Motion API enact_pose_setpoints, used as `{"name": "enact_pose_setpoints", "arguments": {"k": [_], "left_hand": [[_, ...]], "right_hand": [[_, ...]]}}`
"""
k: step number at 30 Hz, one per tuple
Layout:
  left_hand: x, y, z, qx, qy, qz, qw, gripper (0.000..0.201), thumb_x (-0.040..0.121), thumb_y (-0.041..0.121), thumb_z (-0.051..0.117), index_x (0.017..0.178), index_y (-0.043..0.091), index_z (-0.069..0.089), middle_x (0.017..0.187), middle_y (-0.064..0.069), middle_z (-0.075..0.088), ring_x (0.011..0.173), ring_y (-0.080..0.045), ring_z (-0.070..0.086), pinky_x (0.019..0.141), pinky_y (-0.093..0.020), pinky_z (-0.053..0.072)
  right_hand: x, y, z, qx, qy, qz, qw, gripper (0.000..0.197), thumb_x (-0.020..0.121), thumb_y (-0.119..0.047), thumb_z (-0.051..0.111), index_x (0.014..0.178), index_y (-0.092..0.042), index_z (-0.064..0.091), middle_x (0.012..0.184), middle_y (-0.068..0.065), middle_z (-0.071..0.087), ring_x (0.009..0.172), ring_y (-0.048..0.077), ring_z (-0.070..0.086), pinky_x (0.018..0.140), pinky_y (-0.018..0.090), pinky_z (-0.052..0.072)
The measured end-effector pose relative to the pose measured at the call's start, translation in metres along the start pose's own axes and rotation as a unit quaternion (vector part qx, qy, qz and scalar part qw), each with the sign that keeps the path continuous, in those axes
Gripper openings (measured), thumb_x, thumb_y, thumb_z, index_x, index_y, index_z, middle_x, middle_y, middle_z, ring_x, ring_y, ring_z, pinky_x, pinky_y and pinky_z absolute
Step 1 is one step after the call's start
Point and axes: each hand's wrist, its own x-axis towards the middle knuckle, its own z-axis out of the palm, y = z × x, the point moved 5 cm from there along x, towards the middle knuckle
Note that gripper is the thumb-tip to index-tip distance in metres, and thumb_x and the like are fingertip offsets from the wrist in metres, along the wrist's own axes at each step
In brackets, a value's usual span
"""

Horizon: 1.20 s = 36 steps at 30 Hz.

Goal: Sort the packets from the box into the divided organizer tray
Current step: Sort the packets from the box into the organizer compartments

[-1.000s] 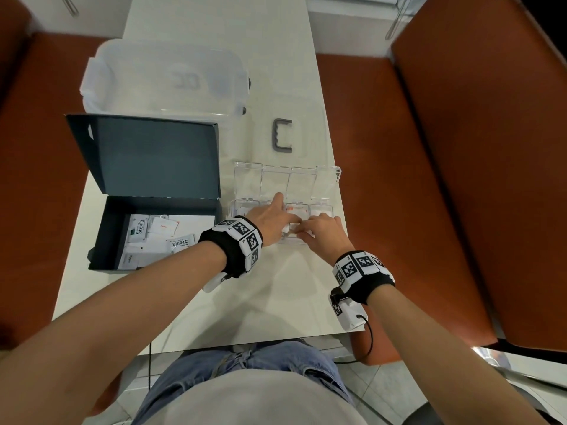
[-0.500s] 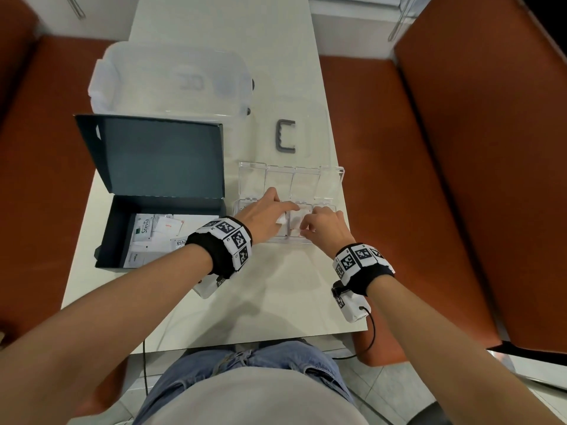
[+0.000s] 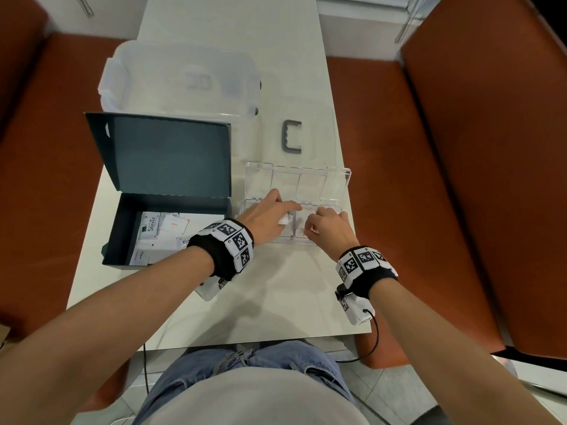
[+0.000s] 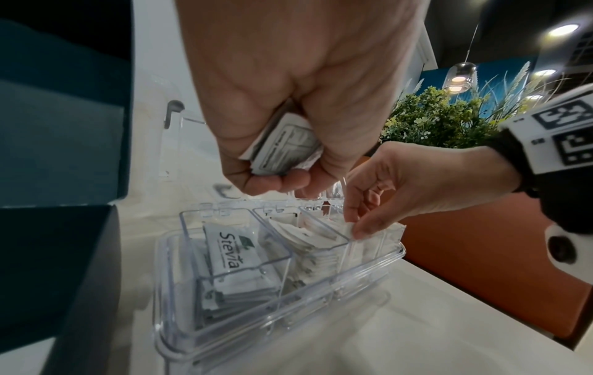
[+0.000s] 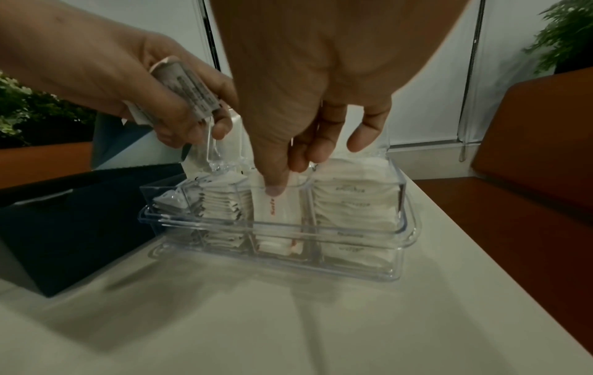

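The clear divided organizer tray (image 3: 333,208) lies on the white table with its lid folded back. My left hand (image 3: 270,216) hovers over its left half and grips a small stack of grey-printed packets (image 4: 285,147) in the palm. My right hand (image 3: 325,227) pinches a white salt packet (image 5: 276,210) between thumb and fingers, standing it upright in the third compartment. A Stevia packet (image 4: 229,248) lies on top in the leftmost compartment. The other compartments hold stacked white packets. The open dark box (image 3: 122,228) to the left holds several loose packets (image 3: 171,225).
A clear plastic bin (image 3: 184,75) stands at the back behind the box's raised lid (image 3: 165,154). A grey C-shaped handle (image 3: 293,136) lies beyond the tray. Orange benches (image 3: 399,148) flank the narrow table, whose right edge runs close to the tray.
The two hands met over the tray a second ago, then parted. My right hand has gone down into the third compartment with a packet. My left hand has drawn slightly back to the left.
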Motion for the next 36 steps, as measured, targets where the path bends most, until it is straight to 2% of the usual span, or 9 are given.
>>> {"name": "enact_pose_setpoints", "arguments": {"k": [8,11,14,18,22,27,30,34,36], "left_hand": [[0.0,-0.001,-0.007,-0.059,0.002,-0.018,0.998,0.046,0.094,0.012,0.05,0.138,0.027,0.047,0.107,-0.003,0.041,0.095,-0.023,0.051,0.079,-0.029,0.045],[-0.001,-0.004,-0.014,-0.175,0.021,-0.064,0.982,0.033,0.095,0.012,0.05,0.127,0.02,0.057,0.097,-0.006,0.059,0.077,-0.019,0.058,0.064,-0.02,0.046],[-0.003,-0.002,-0.018,-0.408,0.015,-0.122,0.905,0.023,0.099,0.016,0.05,0.117,0.005,0.06,0.082,-0.009,0.062,0.046,-0.012,0.054,0.047,-0.026,0.044],[-0.008,0.011,-0.027,-0.607,-0.015,-0.172,0.775,0.043,0.099,0.041,0.048,0.113,0.002,0.06,0.077,-0.01,0.064,0.053,-0.014,0.061,0.049,-0.024,0.051],[-0.012,0.018,-0.032,-0.618,-0.073,-0.168,0.765,0.057,0.093,0.059,0.042,0.112,0.008,0.061,0.082,-0.007,0.072,0.07,-0.018,0.07,0.061,-0.028,0.058],[-0.021,0.021,-0.034,-0.693,-0.127,-0.115,0.7,0.025,0.099,0.014,0.042,0.117,0.006,0.058,0.112,-0.014,0.064,0.097,-0.025,0.065,0.093,-0.045,0.053],[-0.024,0.016,-0.036,-0.704,-0.119,-0.112,0.691,0.029,0.095,-0.005,0.041,0.121,-0.004,0.054,0.12,-0.023,0.062,0.11,-0.034,0.063,0.091,-0.045,0.054],[-0.028,0.012,-0.038,-0.687,-0.09,-0.108,0.713,0.029,0.097,-0.005,0.047,0.125,-0.004,0.055,0.12,-0.021,0.065,0.105,-0.033,0.067,0.08,-0.036,0.059],[-0.029,0.012,-0.038,-0.671,-0.075,-0.102,0.731,0.029,0.095,0.0,0.052,0.124,-0.003,0.057,0.117,-0.018,0.068,0.102,-0.031,0.069,0.078,-0.033,0.059]], "right_hand": [[-0.005,0.004,-0.014,0.055,-0.001,0.023,0.998,0.026,0.093,-0.034,0.057,0.113,-0.019,0.063,0.106,0.001,0.058,0.106,0.02,0.051,0.086,0.035,0.029],[-0.009,0.005,-0.034,0.118,0.056,0.021,0.991,0.021,0.092,-0.029,0.059,0.108,-0.017,0.067,0.097,0.001,0.061,0.092,0.018,0.056,0.084,0.034,0.037],[-0.009,-0.001,-0.065,0.218,0.136,0.009,0.966,0.013,0.09,-0.019,0.064,0.099,-0.013,0.071,0.089,0.005,0.064,0.068,0.006,0.054,0.077,0.018,0.047],[-0.004,-0.027,-0.091,0.294,0.152,-0.014,0.944,0.019,0.086,-0.028,0.068,0.102,-0.017,0.07,0.089,0.001,0.064,0.066,0.003,0.055,0.062,0.002,0.038],[0.004,-0.048,-0.085,0.296,0.068,-0.007,0.953,0.047,0.076,-0.036,0.077,0.117,-0.018,0.063,0.097,-0.002,0.052,0.075,-0.001,0.046,0.063,0.004,0.034],[0.006,-0.037,-0.089,0.413,0.079,0.038,0.907,0.037,0.074,-0.019,0.081,0.107,-0.016,0.064,0.098,0.005,0.06,0.069,0.005,0.059,0.056,0.01,0.046],[0.005,-0.027,-0.09,0.435,0.088,0.053,0.895,0.027,0.08,-0.019,0.076,0.104,-0.018,0.066,0.095,0.0,0.063,0.062,0.002,0.061,0.058,0.016,0.049],[0.003,-0.014,-0.088,0.444,0.074,0.07,0.89,0.027,0.083,-0.019,0.073,0.109,-0.022,0.068,0.101,-0.004,0.065,0.089,0.028,0.064,0.082,0.044,0.055],[0.001,-0.014,-0.088,0.46,0.06,0.066,0.884,0.031,0.08,-0.022,0.076,0.11,-0.026,0.068,0.105,0.0,0.067,0.087,0.029,0.064,0.08,0.043,0.056]]}}
